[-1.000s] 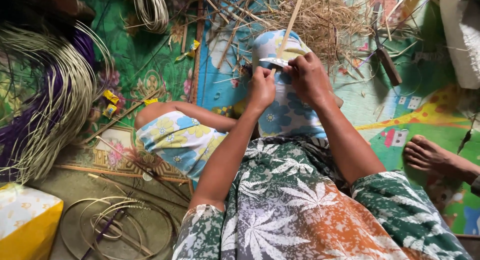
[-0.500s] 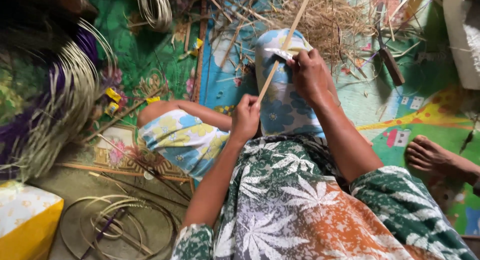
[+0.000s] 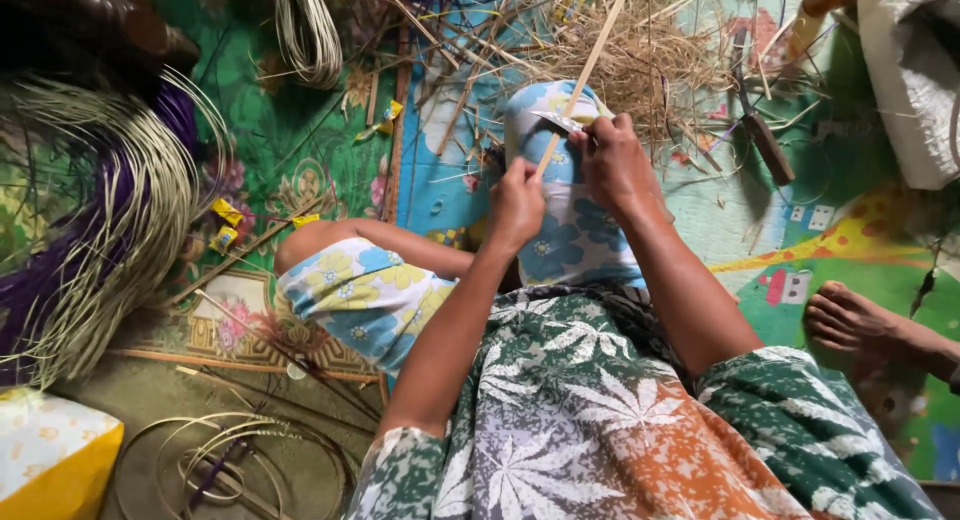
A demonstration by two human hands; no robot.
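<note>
- Nearest, the left hand (image 3: 517,206) is closed around the lower end of a thin bamboo strip (image 3: 582,78), just above the raised knee in blue flowered cloth (image 3: 560,230)
- Just past it at 1 o'clock, the right hand (image 3: 612,160) is clamped on a small blade (image 3: 556,121) laid across the strip; the two hands sit close together, so a slip along the grain could, I judge, carry the edge toward the left thumb or into the cloth over the knee
- The strip runs up toward 1 o'clock over the pile of shavings (image 3: 640,55); too steep a bite may split or snap it
- Far out at 2 o'clock a dark-handled tool (image 3: 760,130) lies on the mat (image 3: 850,220), and a bare foot (image 3: 850,320) rests at 4 o'clock; a flung splinter could reach it
</note>
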